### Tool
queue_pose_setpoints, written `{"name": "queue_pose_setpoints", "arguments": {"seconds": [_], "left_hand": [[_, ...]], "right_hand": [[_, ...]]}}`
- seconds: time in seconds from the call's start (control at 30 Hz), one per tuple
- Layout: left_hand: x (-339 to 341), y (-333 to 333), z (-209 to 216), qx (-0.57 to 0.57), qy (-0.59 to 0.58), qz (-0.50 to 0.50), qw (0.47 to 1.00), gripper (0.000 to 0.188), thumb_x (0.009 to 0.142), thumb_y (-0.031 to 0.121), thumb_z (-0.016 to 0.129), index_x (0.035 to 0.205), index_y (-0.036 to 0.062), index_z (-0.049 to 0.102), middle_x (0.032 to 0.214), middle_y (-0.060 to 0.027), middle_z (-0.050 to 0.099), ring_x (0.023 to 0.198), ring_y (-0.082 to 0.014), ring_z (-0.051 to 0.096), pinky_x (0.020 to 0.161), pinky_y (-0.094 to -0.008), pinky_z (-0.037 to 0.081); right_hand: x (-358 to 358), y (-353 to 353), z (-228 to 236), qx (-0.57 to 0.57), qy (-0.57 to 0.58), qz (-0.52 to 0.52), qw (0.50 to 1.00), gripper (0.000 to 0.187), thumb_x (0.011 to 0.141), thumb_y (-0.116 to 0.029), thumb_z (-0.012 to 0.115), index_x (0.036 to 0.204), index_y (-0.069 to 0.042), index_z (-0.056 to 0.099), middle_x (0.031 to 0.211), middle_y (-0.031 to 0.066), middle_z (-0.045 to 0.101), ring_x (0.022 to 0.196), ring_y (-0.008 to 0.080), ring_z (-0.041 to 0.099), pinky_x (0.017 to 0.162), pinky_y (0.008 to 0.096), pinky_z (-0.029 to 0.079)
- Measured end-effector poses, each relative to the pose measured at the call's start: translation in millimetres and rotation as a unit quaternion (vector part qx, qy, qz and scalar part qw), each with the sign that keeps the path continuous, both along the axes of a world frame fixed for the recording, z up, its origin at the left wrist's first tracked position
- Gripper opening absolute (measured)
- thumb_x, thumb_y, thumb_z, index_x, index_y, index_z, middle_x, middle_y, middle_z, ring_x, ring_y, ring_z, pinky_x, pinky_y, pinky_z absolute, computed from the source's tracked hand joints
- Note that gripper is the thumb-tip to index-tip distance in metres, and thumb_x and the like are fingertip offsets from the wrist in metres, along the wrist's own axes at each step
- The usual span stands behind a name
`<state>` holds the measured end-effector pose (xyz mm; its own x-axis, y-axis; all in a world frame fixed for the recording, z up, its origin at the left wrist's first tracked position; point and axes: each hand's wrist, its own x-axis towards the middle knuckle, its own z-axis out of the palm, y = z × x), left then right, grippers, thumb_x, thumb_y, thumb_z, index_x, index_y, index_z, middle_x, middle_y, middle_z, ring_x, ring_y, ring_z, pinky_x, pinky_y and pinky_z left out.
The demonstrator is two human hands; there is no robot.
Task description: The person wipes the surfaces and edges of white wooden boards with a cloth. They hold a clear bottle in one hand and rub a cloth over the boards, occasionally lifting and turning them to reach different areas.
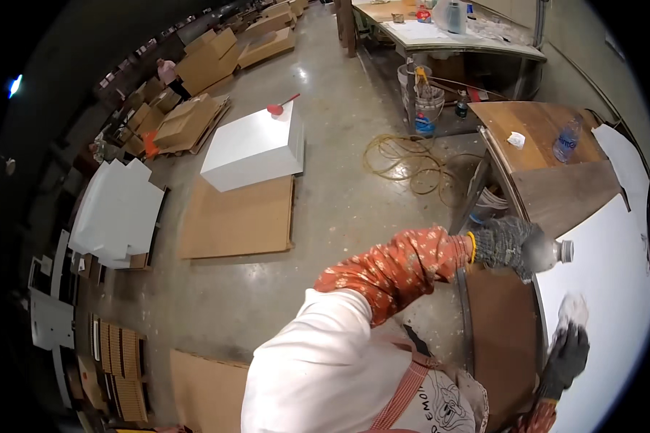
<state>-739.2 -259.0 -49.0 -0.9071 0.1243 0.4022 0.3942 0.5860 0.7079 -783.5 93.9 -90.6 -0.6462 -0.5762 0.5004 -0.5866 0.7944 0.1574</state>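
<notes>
My left hand, in a grey knitted glove with a yellow cuff, is closed around a bottle. The bottle is tilted, its neck pointing right over a white panel. Farther down that panel, my right hand, in a dark grey glove, grips a crumpled white rag pressed against the surface. Red floral sleeves cover both forearms.
Beyond the panel, a wooden tabletop bears a plastic bottle and crumpled paper. A coiled yellowish hose lies on the floor. A white box-shaped piece rests on cardboard. A person stands far back left.
</notes>
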Motion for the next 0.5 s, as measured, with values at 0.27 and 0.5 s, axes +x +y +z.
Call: {"name": "queue_pose_setpoints", "arguments": {"seconds": [0.27, 0.5], "left_hand": [[-30.3, 36.7, -22.4, 0.009, -0.074, -0.112, 0.991, 0.058, 0.056, 0.038, 0.082, 0.104, 0.0132, 0.062, 0.093, -0.0111, 0.065, 0.082, -0.0317, 0.064, 0.073, -0.0415, 0.051], [-28.5, 42.3, 15.8, -0.049, -0.019, -0.106, 0.993, 0.036, 0.083, 0.039, 0.060, 0.107, 0.0114, 0.064, 0.079, -0.0161, 0.064, 0.072, -0.0296, 0.064, 0.062, -0.0388, 0.052]], "right_hand": [[18.7, 53.5, -8.9, 0.024, 0.056, -0.022, 0.998, 0.030, 0.096, -0.017, 0.047, 0.119, 0.000, 0.058, 0.116, 0.0208, 0.060, 0.103, 0.0389, 0.059, 0.088, 0.0436, 0.049], [44.9, 79.9, -19.4, -0.007, 0.228, 0.020, 0.974, 0.036, 0.096, -0.020, 0.045, 0.121, 0.002, 0.057, 0.125, 0.0205, 0.057, 0.114, 0.0381, 0.054, 0.096, 0.0444, 0.044]]}}
